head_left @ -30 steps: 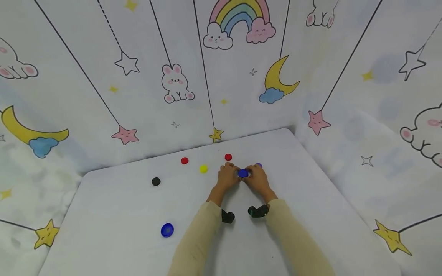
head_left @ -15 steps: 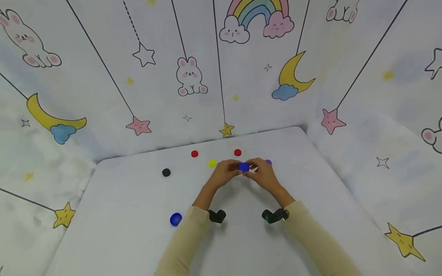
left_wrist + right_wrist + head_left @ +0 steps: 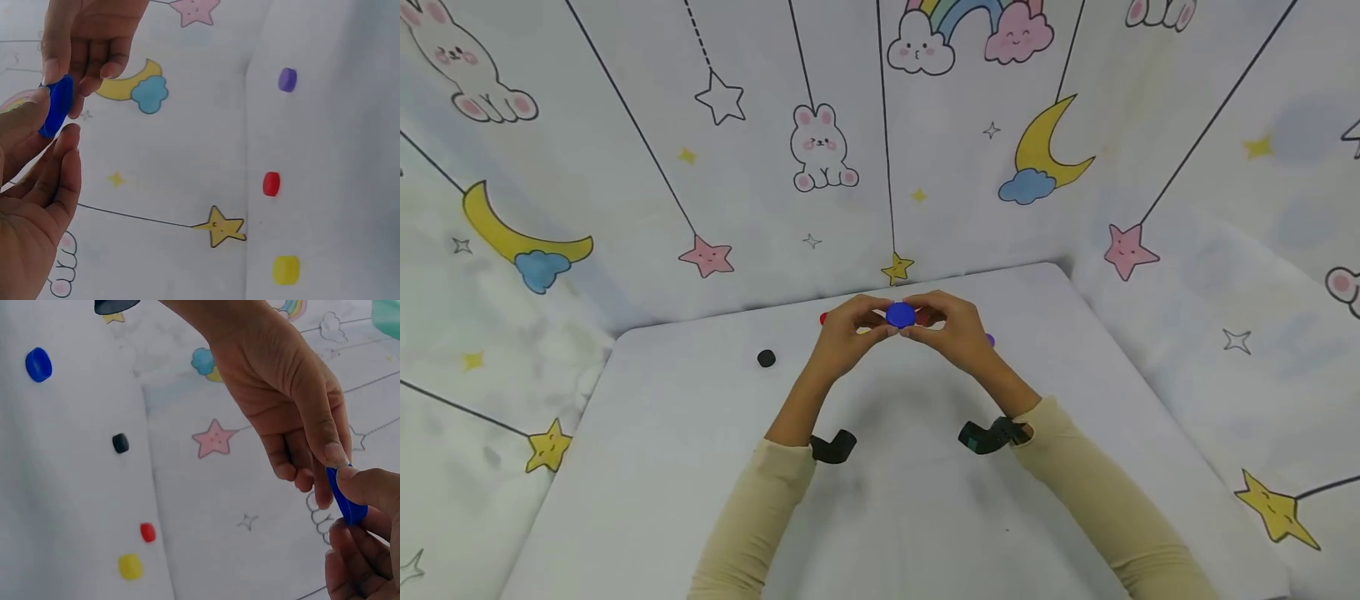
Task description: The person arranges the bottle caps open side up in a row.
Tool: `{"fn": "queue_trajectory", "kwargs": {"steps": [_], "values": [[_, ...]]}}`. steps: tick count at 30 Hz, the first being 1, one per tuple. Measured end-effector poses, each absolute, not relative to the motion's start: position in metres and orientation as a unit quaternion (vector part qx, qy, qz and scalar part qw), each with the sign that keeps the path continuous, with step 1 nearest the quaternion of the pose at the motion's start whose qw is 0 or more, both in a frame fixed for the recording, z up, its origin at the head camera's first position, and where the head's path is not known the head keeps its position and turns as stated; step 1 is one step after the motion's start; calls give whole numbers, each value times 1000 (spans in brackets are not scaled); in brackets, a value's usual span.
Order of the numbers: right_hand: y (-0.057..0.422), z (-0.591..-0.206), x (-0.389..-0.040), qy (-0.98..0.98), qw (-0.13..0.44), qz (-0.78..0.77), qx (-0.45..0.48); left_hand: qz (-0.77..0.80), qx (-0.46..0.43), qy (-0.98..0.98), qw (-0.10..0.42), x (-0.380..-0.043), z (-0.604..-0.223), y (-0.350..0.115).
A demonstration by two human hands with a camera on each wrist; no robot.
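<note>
Both hands hold one blue round disc (image 3: 901, 315) up above the table, between their thumbs and fingertips. My left hand (image 3: 842, 337) pinches its left edge, and my right hand (image 3: 953, 335) pinches the right edge. Seen from the left wrist, the disc (image 3: 59, 106) is tilted nearly edge-on, with the right hand (image 3: 94, 44) above it. In the right wrist view the left hand (image 3: 290, 387) reaches from the top to the disc (image 3: 345, 497). A red piece (image 3: 922, 317) shows between the right fingers, on the table behind.
A black piece (image 3: 766, 358) and a purple piece (image 3: 990, 340) lie on the white table (image 3: 647, 467). Another red piece (image 3: 147, 532), a yellow piece (image 3: 130, 566) and a blue shallow round piece with a rim (image 3: 39, 365) lie there too. A patterned cloth wall (image 3: 760, 258) borders the table.
Both hands have lifted the blue disc off the table area and brought it higher, toward the camera. The head view has shifted, and the left arm now covers the rimmed blue piece.
</note>
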State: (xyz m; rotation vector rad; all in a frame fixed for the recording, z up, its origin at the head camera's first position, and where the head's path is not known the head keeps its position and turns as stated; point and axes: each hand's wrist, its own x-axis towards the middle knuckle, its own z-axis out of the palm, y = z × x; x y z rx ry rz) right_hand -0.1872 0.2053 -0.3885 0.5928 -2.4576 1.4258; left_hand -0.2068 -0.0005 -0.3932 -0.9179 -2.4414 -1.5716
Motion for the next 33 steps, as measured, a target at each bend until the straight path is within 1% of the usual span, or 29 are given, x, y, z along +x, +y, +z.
{"fn": "queue_trajectory", "kwargs": {"steps": [10,15,22,28,33], "values": [[190,-350,-184,-822,105,498,254,-557,-294,-773,72,-194,-362,-19],[186,-340,-183,-816,109,501,266,-557,-302,-770,81,-190,-351,-24],[183,-326,-174,-802,117,507,294,-548,-328,-761,116,-175,-335,-30],[179,-312,-166,-791,155,497,321,-576,-356,-722,141,-169,-323,-35],[174,-308,-162,-780,185,494,336,-582,-361,-712,156,-167,-319,-39]]}}
